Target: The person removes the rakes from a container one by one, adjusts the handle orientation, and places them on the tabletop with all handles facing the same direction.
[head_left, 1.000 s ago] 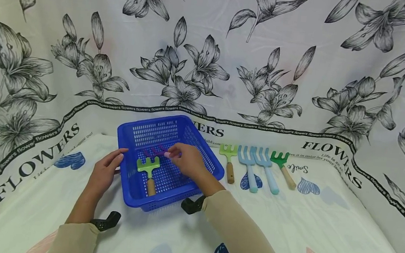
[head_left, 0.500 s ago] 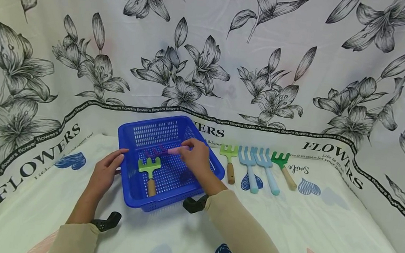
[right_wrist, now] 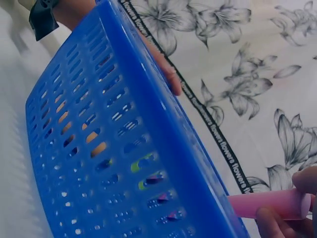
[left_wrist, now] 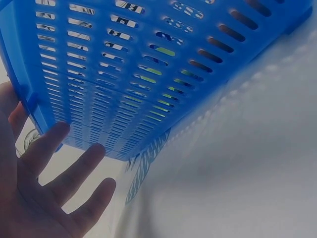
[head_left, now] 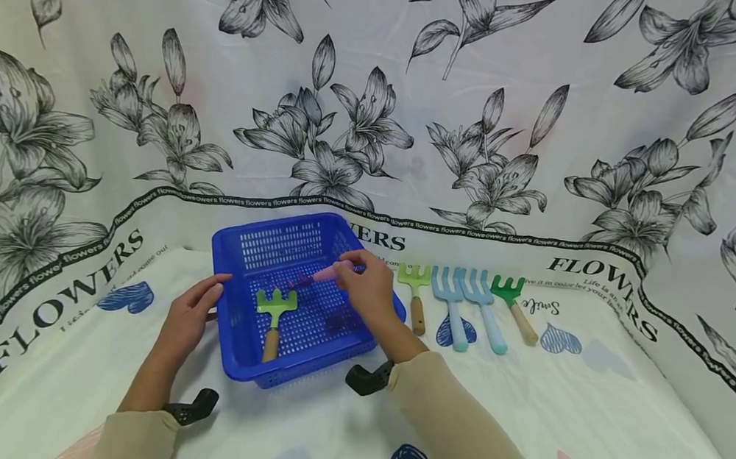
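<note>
Inside the blue plastic basket (head_left: 241,372), a small hand rake with a light green head (head_left: 277,303) and wooden handle lies with its handle toward the near wall. My right hand (head_left: 369,289) pinches the pink handle (head_left: 326,273) of a second hand rake over the basket. The magenta head of that rake points left and is partly lost against the blue. In the right wrist view the pink handle (right_wrist: 265,203) shows between thumb and fingers beyond the rim. My left hand (head_left: 190,312) rests at the basket's left rim; its fingers (left_wrist: 79,168) spread fairly straight beside the outer wall.
Right of the basket lie a light green rake (head_left: 416,293), two pale blue rakes (head_left: 453,308) and a dark green rake (head_left: 514,303) in a row. They lie on a white heart-printed cloth (head_left: 295,437). A flower-printed curtain (head_left: 379,112) hangs behind.
My right hand has drawn back to the right and slightly up with the pink-handled rake, baring more of its handle. The green rake in the basket has turned slightly. My left hand stays at the rim.
</note>
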Demonstrator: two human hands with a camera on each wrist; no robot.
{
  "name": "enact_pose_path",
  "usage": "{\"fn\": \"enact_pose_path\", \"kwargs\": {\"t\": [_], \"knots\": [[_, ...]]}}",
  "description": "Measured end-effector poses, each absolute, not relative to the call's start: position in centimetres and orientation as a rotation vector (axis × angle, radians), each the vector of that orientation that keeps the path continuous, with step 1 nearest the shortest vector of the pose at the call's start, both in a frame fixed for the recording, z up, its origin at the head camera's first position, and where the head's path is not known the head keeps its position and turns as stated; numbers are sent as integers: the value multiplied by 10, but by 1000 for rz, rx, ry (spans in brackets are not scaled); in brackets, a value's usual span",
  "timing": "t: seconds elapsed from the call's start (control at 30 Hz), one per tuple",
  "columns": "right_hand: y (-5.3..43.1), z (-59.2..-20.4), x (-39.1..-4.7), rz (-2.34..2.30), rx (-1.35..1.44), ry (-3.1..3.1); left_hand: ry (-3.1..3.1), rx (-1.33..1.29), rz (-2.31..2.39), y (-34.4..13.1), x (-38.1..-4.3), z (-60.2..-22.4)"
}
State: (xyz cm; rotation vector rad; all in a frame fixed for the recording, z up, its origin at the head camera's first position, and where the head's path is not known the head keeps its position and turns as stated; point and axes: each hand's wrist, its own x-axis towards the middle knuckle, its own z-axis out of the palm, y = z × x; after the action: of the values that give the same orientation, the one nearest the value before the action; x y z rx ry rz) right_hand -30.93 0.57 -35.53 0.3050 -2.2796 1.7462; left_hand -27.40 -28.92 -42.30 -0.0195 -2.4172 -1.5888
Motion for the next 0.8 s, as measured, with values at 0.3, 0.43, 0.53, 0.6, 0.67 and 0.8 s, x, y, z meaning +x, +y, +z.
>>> {"fn": "enact_pose_path", "kwargs": {"t": [0.3,0.43,0.53,0.6,0.67,0.8], "knots": [[26,-354,-304,1752,311,-2242,-2422,-22,-1593,-289,-272,-421],[38,-353,-300,1757,319,-2253,-2424,-20,-1578,-291,-273,-421],[50,-352,-301,1767,321,-2264,-2416,-30,-1579,-291,-274,-421],[57,-352,-302,1801,330,-2258,-2413,-34,-1583,-290,-274,-421],[64,-353,-303,1823,321,-2280,-2413,-32,-1586,-290,-274,-421],[77,-351,-304,1909,310,-2268,-2410,-23,-1601,-289,-272,-420]]}}
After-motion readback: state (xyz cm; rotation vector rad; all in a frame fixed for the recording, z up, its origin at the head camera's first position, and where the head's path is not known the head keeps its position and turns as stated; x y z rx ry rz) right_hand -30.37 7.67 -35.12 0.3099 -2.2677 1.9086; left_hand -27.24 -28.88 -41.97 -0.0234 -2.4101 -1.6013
